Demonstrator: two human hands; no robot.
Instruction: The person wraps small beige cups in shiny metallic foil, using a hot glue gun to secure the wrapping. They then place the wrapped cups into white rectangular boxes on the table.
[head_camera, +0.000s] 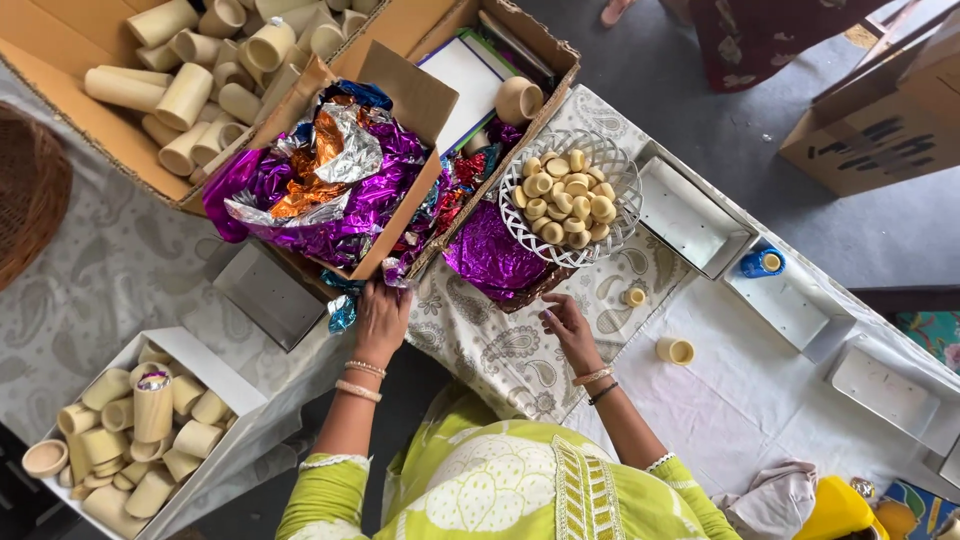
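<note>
My left hand (381, 320) reaches to the near corner of a small cardboard box (410, 95) heaped with shiny purple, silver and orange foil sheets (330, 180). Its fingertips close on the foil hanging over that corner, beside a blue foil piece (342, 313). My right hand (568, 325) lies on the patterned tablecloth (480, 340) with fingers apart, holding nothing. It is just below a crumpled purple foil (493, 257) and a white lattice basket (625, 195) filled with several small cream cups (565, 198).
A big carton of cream tubes (190, 85) stands at the far left, and a white box of tubes (150, 420) at the near left. White trays (690, 215), a blue spool (762, 262) and two loose cups (675, 350) lie to the right. A wicker basket (30, 190) sits at the left edge.
</note>
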